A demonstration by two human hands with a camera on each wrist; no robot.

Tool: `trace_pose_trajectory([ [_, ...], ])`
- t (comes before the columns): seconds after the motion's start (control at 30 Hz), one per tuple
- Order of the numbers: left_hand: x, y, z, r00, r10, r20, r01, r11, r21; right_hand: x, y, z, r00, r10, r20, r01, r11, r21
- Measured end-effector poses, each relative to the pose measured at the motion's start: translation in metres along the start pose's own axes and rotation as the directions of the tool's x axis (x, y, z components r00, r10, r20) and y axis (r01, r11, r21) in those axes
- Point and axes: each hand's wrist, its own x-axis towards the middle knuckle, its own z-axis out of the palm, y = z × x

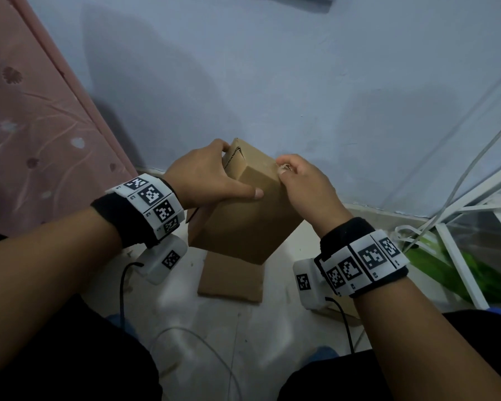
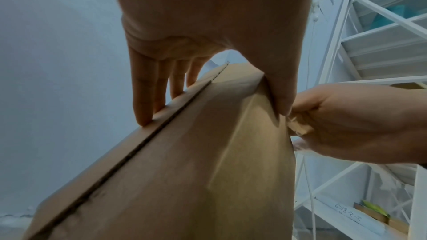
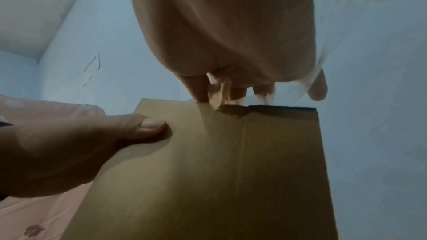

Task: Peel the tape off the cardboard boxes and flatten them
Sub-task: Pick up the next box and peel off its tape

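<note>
Blue wall behind; box (image 1: 243, 215) held mid-frame above floor. Left hand (image 1: 206, 176) clamped round top, right hand (image 1: 304, 180) pinching tape (image 3: 218, 96). Tape best drawn low along seam, box steadied.

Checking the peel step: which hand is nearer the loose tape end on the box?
Right. The right hand pinches the tape at the box edge; the left hand grips the top.

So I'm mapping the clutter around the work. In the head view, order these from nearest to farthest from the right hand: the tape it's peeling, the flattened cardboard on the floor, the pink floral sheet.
1. Tape: pinched in the right hand, at the cardboard box top edge.
2. Flattened cardboard: on the floor, below the held box.
3. Pink floral sheet: far left, beyond the left hand.
</note>
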Motion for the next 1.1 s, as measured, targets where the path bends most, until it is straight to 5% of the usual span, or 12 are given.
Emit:
trace_pose_trajectory([
  [0.17, 0.000, -0.001, 0.001, 1.000, 0.014, -0.027, -0.013, 0.999, 0.040, 0.001, 0.002, -0.004, 0.994, 0.028, 0.109, -0.037, 0.996, 0.083],
  [0.3, 0.005, -0.006, 0.003, 0.996, 0.084, -0.007, -0.084, 0.996, 0.041, 0.007, 0.011, -0.012, 0.981, 0.031, -0.191, 0.004, 0.984, 0.177],
  [0.37, 0.005, -0.009, 0.005, 0.984, 0.145, 0.105, -0.153, 0.985, 0.079, 0.009, 0.013, -0.019, 0.961, 0.094, -0.260, -0.005, 0.946, 0.324],
  [0.53, -0.001, -0.008, 0.020, 0.892, 0.271, 0.362, -0.336, 0.933, 0.128, -0.002, -0.003, -0.013, 0.994, 0.107, -0.001, -0.049, 0.462, 0.885],
  [0.8, -0.011, 0.001, 0.035, 0.800, 0.321, 0.507, -0.391, 0.920, 0.034, -0.010, -0.014, 0.010, 0.986, -0.043, 0.164, -0.166, -0.058, 0.984],
  [0.93, -0.013, 0.004, 0.035, 0.769, 0.385, 0.511, -0.365, 0.920, -0.145, -0.010, -0.014, 0.012, 0.984, -0.056, 0.167, -0.173, -0.118, 0.978],
  [1.1, -0.013, 0.004, 0.031, 0.778, 0.363, 0.512, -0.164, 0.905, -0.393, -0.009, -0.010, 0.008, 0.990, -0.015, 0.140, -0.140, -0.019, 0.990],
])
